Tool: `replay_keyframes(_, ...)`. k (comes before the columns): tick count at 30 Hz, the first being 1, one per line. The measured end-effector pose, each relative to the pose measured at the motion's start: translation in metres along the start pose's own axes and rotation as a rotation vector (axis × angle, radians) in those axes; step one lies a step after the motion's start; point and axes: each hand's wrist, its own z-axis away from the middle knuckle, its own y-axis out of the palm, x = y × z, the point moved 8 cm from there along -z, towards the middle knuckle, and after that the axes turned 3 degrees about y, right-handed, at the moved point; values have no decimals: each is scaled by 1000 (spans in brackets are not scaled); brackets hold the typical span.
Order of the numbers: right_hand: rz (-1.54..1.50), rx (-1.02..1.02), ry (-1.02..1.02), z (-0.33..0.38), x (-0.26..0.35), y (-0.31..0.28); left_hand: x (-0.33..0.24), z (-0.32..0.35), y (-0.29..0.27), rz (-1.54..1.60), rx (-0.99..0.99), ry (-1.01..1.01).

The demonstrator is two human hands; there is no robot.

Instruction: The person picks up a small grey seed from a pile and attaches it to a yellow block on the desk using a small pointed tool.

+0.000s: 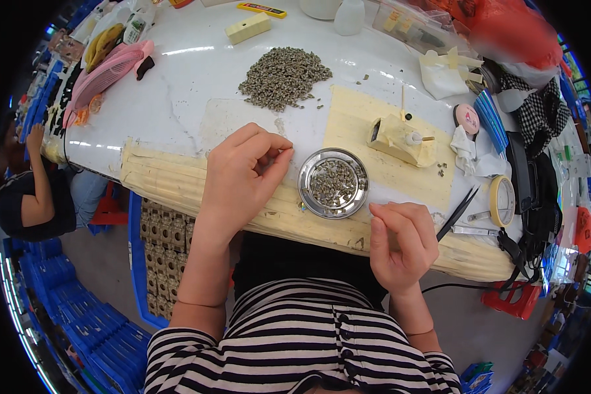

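Note:
A round metal dish (306, 205) stands near the table's front edge, with many small metal parts (335, 182) inside. Left of it is my left hand (246, 174), closed, thumb and forefinger brought together. Anything between those tips is too small to make out. My right hand (406, 248) is just right of the dish, fingers curled and the thumb close to the forefinger. What it pinches, if anything, I cannot make out. Black tweezers (458, 213) point away to the right, their lower end meeting this hand's edge; I cannot tell whether it holds them.
A heap of small metal parts (284, 77) lies farther back. On a cream sheet (351, 118) at the right sits a taped block (400, 141) with a thin stick. A tape roll (502, 201), pink fan (108, 75) and cream block (248, 28) lie around. A person (33, 197) sits at left.

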Motion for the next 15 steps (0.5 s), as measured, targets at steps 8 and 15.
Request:
replay_keyframes(8,6,1,-36,-1,3,-1,-5,8,5,177,74,-12)
replay_keyframes(15,19,-8,-36,0,2,-1,-8,4,12,208,180,11)
